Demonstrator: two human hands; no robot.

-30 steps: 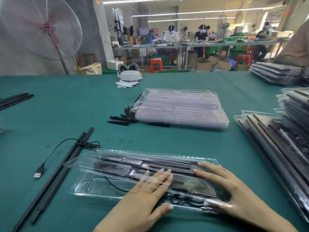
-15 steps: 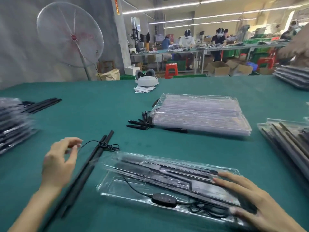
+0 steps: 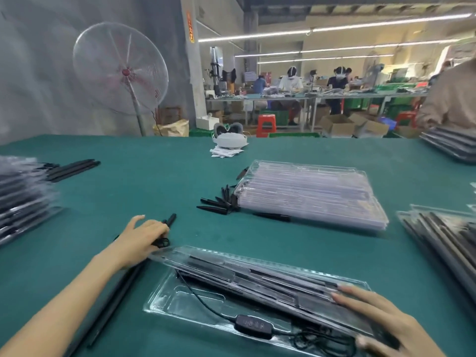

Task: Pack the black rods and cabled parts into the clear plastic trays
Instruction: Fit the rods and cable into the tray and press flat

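Left hand (image 3: 144, 234) lies on the loose black rods (image 3: 113, 297) on the green table (image 3: 159, 181), just left of the near tray. Fingers curl down over the rods and the small coil of cable (image 3: 162, 242) beside them; rod tips (image 3: 172, 219) stick out past the fingertips. A firm grip can't be confirmed, the fingers are blurred.

Right hand (image 3: 383, 323) rests flat on the right end of the clear tray (image 3: 164, 302), fingers straight and spread, pressing the hinged lid (image 3: 257, 269) down at that end. The lid's left end is lifted, so the tray gapes open on the left.

Inside the tray: several black rods under the lid, plus a cable (image 3: 203, 300) running to an inline controller (image 3: 253, 326) in the front compartment, with a tangle of wire at the right front corner.

Behind it, a stack of empty clear trays (image 3: 309, 194), with short black pieces (image 3: 219, 203) heaped at its left edge. Filled trays are stacked at far left (image 3: 23, 199) and at right (image 3: 443, 235). More rods (image 3: 74, 167) lie at back left.
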